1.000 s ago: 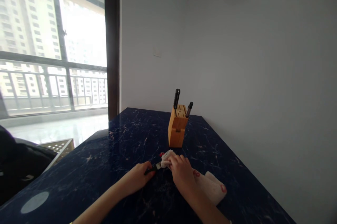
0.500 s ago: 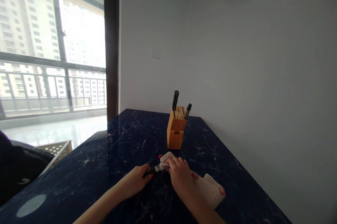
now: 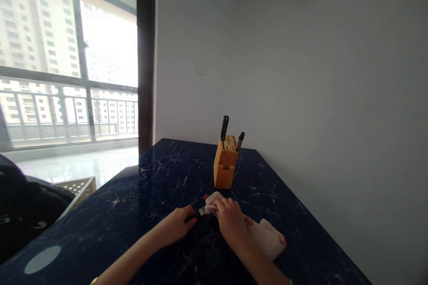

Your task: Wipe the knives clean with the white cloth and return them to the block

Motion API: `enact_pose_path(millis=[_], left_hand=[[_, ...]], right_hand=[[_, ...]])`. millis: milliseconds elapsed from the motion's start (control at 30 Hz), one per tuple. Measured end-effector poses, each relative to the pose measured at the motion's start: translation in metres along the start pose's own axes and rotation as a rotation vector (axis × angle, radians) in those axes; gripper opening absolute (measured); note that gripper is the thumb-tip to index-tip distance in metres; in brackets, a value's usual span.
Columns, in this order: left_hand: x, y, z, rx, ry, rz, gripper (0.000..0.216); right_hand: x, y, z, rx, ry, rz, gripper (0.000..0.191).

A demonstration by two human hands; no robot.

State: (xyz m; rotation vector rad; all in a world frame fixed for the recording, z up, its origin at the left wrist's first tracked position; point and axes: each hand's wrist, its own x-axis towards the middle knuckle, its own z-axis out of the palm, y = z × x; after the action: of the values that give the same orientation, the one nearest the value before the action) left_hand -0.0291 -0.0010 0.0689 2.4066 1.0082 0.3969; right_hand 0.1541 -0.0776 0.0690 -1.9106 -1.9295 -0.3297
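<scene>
My left hand [image 3: 180, 222] is closed around the black handle of a knife [image 3: 194, 216]. A short stretch of its metal blade shows, and the rest is hidden in a folded white cloth [image 3: 265, 237] with red marks. My right hand [image 3: 230, 219] pinches the cloth around the blade. The cloth's loose end lies on the table under and to the right of my right wrist. Just beyond both hands stands a wooden knife block [image 3: 225, 169]. A black-handled knife [image 3: 225, 128] and a second dark-handled tool [image 3: 240, 141] stick out of its top.
The dark blue marbled table [image 3: 167, 173] reaches to the wall behind the block. A pale round patch [image 3: 43, 259] is at its near left. Left of the table are a black bag-like object [image 3: 23, 213] and a perforated beige chair or basket [image 3: 78, 189].
The whole view has shifted slightly, so everything sits a little further right. Both hands keep their grip on the knife and cloth, with hardly any movement between them.
</scene>
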Motion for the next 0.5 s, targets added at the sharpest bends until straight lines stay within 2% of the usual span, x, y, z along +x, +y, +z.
enact_pose_path(millis=[300, 500], left_hand=[[-0.004, 0.004, 0.0, 0.054, -0.016, 0.046, 0.02], [-0.005, 0.006, 0.004, 0.145, -0.018, 0.06, 0.021]], right_hand=[[0.005, -0.006, -0.005, -0.011, 0.031, 0.081, 0.021], [0.002, -0.025, -0.009, 0.051, -0.031, -0.085, 0.021]])
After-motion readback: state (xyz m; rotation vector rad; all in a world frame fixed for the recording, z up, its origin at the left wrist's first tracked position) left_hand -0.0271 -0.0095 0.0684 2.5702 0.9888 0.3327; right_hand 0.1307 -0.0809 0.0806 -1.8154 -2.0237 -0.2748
